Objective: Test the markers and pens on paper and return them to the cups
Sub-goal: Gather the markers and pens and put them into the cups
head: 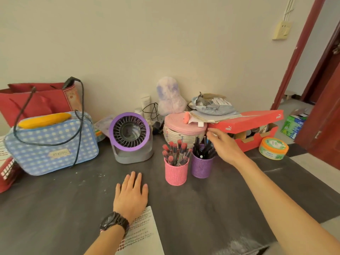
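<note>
At the purple cup (201, 167), upright black pens (203, 147) stand just left of the empty, spread-fingered right hand (223, 147), the nearer one; the left hand (131, 193) lies flat on the desk (55, 208).

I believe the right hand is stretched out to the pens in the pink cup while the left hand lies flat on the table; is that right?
Not quite. The head view shows the right hand stretched out to the black pens in the purple cup, not the pink cup beside it. The left hand does lie flat on the table.
</note>
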Action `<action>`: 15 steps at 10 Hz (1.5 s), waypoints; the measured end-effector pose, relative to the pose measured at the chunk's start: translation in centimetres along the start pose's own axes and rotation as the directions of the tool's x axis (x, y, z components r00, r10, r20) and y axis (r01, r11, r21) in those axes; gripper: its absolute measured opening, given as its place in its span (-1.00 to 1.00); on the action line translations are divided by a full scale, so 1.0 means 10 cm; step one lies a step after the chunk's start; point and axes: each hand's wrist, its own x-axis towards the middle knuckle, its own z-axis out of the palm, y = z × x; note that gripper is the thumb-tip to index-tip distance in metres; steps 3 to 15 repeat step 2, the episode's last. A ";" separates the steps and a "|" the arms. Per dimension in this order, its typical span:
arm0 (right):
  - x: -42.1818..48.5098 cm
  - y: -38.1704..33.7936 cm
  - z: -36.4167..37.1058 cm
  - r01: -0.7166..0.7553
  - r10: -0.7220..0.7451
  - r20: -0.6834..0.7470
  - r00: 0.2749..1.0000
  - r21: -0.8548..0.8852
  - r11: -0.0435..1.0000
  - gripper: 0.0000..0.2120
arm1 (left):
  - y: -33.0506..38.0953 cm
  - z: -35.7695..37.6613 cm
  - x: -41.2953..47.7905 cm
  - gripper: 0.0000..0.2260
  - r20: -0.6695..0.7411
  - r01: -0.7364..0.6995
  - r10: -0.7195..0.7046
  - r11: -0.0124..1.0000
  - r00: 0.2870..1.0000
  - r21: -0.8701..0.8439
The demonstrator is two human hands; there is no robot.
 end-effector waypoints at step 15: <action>-0.56 -0.68 -0.55 0.230 -0.136 -0.245 0.960 0.412 0.882 -0.76 | -0.03 0.04 0.05 -0.44 0.029 -0.028 0.027 0.998 0.999 0.051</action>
